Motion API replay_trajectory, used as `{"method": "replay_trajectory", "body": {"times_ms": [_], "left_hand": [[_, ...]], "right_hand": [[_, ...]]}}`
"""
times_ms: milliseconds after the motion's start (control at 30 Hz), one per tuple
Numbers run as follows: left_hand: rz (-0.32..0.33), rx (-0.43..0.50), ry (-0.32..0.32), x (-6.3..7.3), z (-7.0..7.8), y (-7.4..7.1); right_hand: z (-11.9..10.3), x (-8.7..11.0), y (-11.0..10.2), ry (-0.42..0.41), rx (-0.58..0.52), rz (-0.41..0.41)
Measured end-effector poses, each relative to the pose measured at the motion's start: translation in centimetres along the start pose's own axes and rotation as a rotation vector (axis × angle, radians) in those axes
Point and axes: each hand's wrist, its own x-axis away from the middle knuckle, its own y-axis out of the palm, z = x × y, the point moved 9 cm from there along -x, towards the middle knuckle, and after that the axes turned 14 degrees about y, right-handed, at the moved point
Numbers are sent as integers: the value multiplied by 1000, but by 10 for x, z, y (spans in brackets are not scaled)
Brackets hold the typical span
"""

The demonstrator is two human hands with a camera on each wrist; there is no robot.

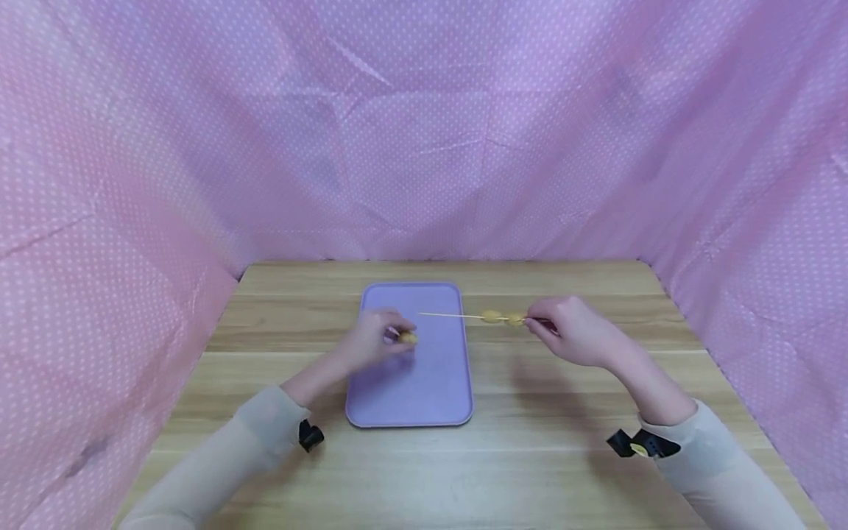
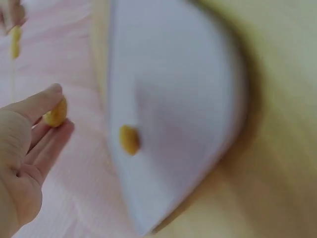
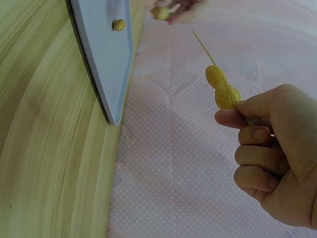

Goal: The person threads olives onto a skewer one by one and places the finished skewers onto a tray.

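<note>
My right hand [image 1: 583,331] pinches a thin wooden skewer [image 1: 450,315] between thumb and forefinger, with its bare tip pointing left. Two wrinkled yellow balls [image 3: 227,95] are threaded side by side on it, close to the fingertips. Over the purple tray [image 1: 437,383], my left hand [image 1: 374,340] holds a loose yellow ball [image 2: 56,113] between thumb and fingers, apart from the skewer tip. One more yellow ball [image 2: 130,140] lies on the tray; the left hand seems to hide it in the head view.
The tray rests on a wooden table [image 1: 530,471], left of the table's middle. Pink dotted cloth [image 1: 424,147] hangs behind the table and on both sides. Each wrist carries a small black camera strap [image 1: 310,436].
</note>
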Motion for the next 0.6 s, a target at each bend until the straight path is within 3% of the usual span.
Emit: {"method": "replay_trajectory", "body": {"times_ms": [67,167,367,600], "left_hand": [[108,31,-6,-3,1,-19],[212,53,-3,-6,4,-41],[311,118,10,-9,9,-64],[367,93,40,-9,15,-75]], "right_hand": [[-1,0,-2,-4,-6,12],[-4,0,-7,-25,-10,40],[-9,1,-13,-76,-13,98],[-17,1,-18,-138,-36,146]]}}
